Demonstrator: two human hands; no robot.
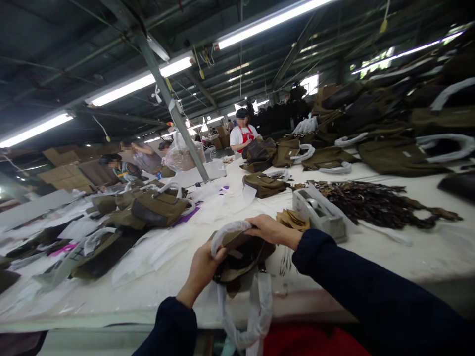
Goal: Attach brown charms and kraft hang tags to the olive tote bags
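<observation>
An olive bag (241, 269) with dark trim stands at the table's near edge, its dark opening facing up. White wrapping covers its far handle (229, 228), which arches between my hands. My left hand (205, 267) is closed on the left end of that handle, thumb toward the bag. At the handle's right end, my right hand (265, 230) is closed on it with the fingers pinched. The second wrapped handle (264, 309) hangs down over the table edge in front of the bag.
A grey tape dispenser (319, 217), brown paper pieces (292, 219) and a heap of dark straps (374, 200) lie to the right. Olive bags (158, 205) are piled left and right on the white table (401, 257). A person in a red apron (245, 136) stands across it.
</observation>
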